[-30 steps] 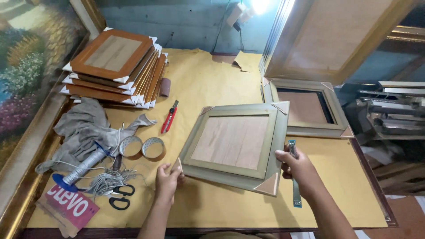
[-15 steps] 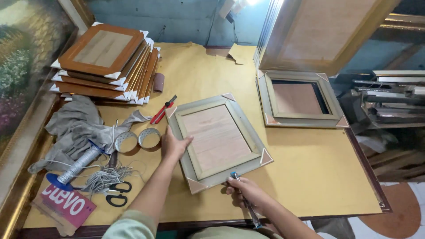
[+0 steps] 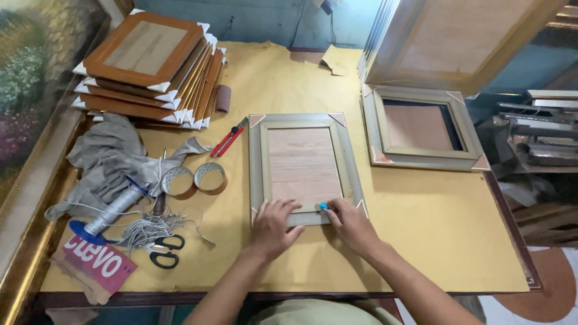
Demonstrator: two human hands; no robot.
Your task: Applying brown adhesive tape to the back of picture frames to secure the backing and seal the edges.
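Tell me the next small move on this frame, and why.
Probably press the blue-tipped tool in the right hand into the bottom rail of the grey frame: the frame lies face down, and the left hand steadies that edge.

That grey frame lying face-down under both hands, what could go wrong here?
The right hand holds a small blue-tipped tool at the grey frame's lower edge, close to the left hand; a slip might nick those fingers or scratch the backing board. The frame could also slide on the smooth table.
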